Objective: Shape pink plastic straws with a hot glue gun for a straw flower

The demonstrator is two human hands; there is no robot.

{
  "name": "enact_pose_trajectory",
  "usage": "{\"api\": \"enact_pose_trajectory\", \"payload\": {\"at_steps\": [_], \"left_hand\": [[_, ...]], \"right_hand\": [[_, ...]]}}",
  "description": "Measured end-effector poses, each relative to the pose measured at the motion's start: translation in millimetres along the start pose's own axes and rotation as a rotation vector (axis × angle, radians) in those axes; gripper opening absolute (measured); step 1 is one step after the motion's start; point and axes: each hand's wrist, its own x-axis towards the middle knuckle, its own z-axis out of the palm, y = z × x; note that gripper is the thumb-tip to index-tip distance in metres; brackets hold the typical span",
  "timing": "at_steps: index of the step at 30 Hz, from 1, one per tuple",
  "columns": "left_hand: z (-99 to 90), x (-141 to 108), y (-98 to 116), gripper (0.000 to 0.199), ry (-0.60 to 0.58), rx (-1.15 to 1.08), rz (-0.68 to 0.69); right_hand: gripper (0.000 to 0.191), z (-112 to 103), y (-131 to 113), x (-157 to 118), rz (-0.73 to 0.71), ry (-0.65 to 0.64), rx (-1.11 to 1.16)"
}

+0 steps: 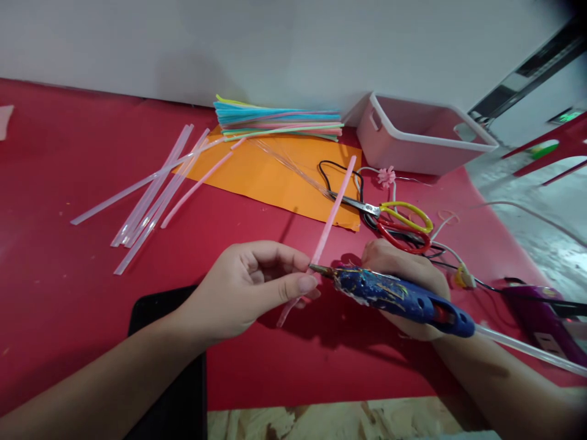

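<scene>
Between the thumb and fingers of my left hand (261, 287) is a pink pipe cleaner (334, 211), slanting up to the right, its lower end poking out below my fingers. My right hand (408, 275) grips a blue glue gun (389, 296) spattered with dried glue. The gun's metal nozzle meets the pipe cleaner just by my left thumb, or lies right in front of it. A clear glue stick (527, 348) sticks out of the gun's rear. Past my right hand lie scissors (394, 220) with one yellow and one red handle.
Glue sticks (151, 195) and another pink pipe cleaner (197, 186) lie left. A bundle of coloured pipe cleaners (279, 119) rests on orange paper (266, 177). Behind the scissors are a pink bin (413, 143), cables and a small pink flower (386, 177). A purple power strip (536, 318) sits right.
</scene>
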Motion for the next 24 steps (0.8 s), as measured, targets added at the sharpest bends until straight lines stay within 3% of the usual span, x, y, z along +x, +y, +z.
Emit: {"api": "enact_pose_trajectory", "payload": {"at_steps": [7, 24], "left_hand": [[-0.9, 2.0, 0.3, 0.03, 0.022, 0.056, -0.043], [-0.6, -0.4, 1.3, 0.03, -0.014, 0.078, -0.016]], "right_hand": [[0.012, 2.2, 2.1, -0.4, -0.007, 0.013, 0.006], [0.005, 1.4, 0.9, -3.8, 0.088, 0.045, -0.021]]}}
